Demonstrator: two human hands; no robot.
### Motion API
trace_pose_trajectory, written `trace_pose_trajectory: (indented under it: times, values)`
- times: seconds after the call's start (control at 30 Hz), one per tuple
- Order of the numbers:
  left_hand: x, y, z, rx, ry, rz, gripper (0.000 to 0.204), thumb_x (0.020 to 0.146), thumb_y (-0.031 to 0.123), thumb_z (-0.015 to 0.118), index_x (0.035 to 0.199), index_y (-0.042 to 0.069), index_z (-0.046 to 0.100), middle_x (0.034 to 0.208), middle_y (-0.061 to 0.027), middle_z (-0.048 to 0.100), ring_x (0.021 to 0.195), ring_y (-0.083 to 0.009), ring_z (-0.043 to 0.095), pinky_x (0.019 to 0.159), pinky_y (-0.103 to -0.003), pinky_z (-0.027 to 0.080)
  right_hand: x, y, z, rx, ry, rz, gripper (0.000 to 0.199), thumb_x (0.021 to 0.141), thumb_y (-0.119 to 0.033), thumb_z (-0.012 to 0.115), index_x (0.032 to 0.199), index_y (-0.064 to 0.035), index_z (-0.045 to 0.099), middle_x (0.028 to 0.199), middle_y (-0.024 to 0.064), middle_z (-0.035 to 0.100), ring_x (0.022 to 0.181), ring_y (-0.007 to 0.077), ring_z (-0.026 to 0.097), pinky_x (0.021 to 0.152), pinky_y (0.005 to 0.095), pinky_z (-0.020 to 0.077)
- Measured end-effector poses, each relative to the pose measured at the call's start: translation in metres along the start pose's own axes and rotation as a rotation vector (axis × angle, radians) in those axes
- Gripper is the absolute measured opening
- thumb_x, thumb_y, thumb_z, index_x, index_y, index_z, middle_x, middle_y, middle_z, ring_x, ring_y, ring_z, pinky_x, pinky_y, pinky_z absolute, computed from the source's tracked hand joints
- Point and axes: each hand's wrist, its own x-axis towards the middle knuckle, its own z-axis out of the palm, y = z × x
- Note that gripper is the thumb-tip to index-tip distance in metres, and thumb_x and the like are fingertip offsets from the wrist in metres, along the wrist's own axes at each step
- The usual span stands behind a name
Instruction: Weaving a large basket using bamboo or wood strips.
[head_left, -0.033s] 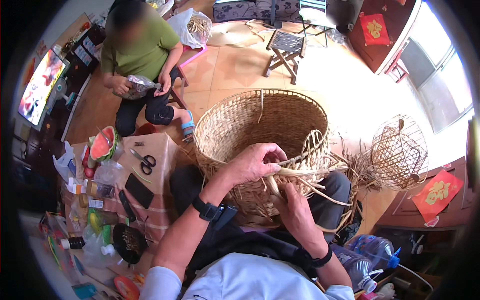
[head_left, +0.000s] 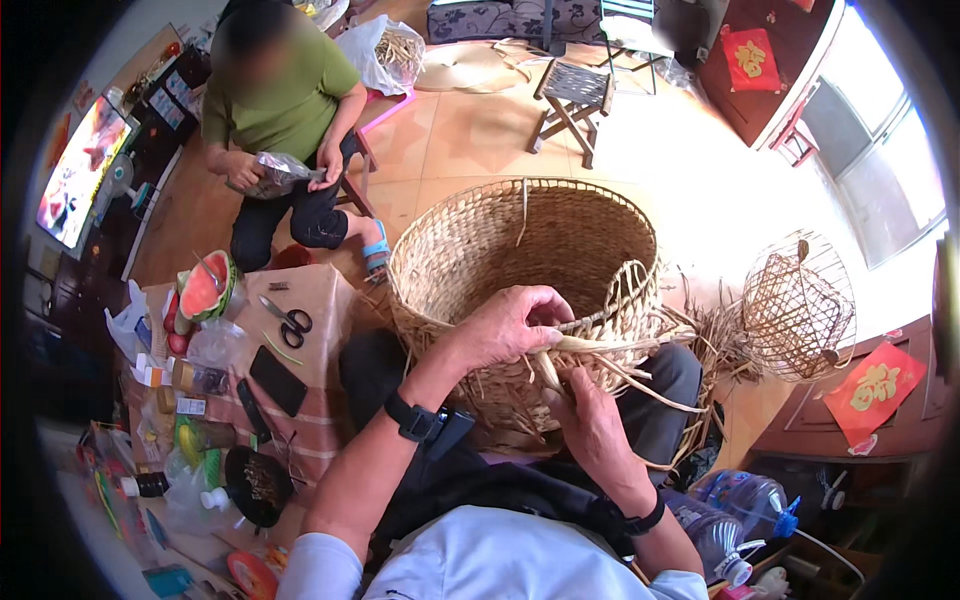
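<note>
A large round woven basket [head_left: 470,265] of dried plant strands stands between my knees, its opening tilted toward the far side. My left hand [head_left: 508,328] is closed over the near rim, thumb outside and fingers curled over the edge. Just right of it, my right hand [head_left: 597,428] pinches a dried plant strand [head_left: 547,370] against the basket's near outer side. Several loose strand ends [head_left: 650,392] stick out to the right from the rim. A raised loop of weave [head_left: 628,285] stands up at the rim's right part. My fingertips are partly hidden.
At left, a cloth-covered table [head_left: 325,320] bears scissors [head_left: 290,320], a black phone [head_left: 278,381] and a cut watermelon [head_left: 205,290]. A person [head_left: 285,100] sits beyond it. Right are loose straw [head_left: 715,335], an openwork basket [head_left: 800,305] and large plastic bottles [head_left: 745,500]. A folding stool [head_left: 575,95] stands ahead.
</note>
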Motion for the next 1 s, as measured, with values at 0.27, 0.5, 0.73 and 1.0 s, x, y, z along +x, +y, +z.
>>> trace_pose_trajectory:
  times: [0.27,0.5,0.73,1.0]
  values:
    - [-0.002,-0.01,0.005,-0.013,0.082,-0.027,0.022,0.095,0.003,0.073,0.116,0.0,0.067,0.099,-0.004,0.071,0.094,-0.0098,0.066,0.085,-0.027,0.055,0.033,-0.034,-0.036,-0.598,-0.07,-0.305,0.008,0.09,-0.009,0.064,0.094,-0.0069,0.057,0.082,0.0084,0.058,0.078,0.0274,0.067,0.063,0.0431,0.0523]
    - [-0.002,-0.008,0.002,0.017,0.001,0.033,0.021,0.097,0.007,0.072,0.116,-0.001,0.066,0.101,-0.0046,0.071,0.094,-0.0095,0.066,0.082,-0.028,0.054,0.059,-0.005,-0.041,-0.651,0.091,-0.26,0.014,0.085,-0.01,0.07,0.094,-0.0089,0.06,0.08,0.0085,0.061,0.079,0.0303,0.066,0.064,0.0445,0.0508]
    - [-0.004,-0.01,0.0,-0.036,-0.024,-0.019,0.025,0.1,0.017,0.069,0.119,0.0,0.067,0.102,-0.0059,0.073,0.095,-0.0122,0.067,0.083,-0.031,0.054,0.054,-0.005,-0.028,-0.558,0.01,0.05,0.013,0.093,-0.016,0.069,0.092,-0.0061,0.061,0.081,0.0134,0.068,0.075,0.0373,0.07,0.063,0.0485,0.0514]
    - [-0.006,-0.002,0.018,0.439,0.239,0.037,0.025,0.089,0.023,0.074,0.104,0.004,0.073,0.091,-0.0184,0.073,0.091,-0.0371,0.072,0.08,-0.044,0.056,0.056,-0.003,-0.029,-0.636,-0.087,0.059,0.013,0.094,-0.013,0.066,0.094,-0.0031,0.057,0.079,0.0188,0.067,0.072,0.0415,0.068,0.063,0.0511,0.0505]
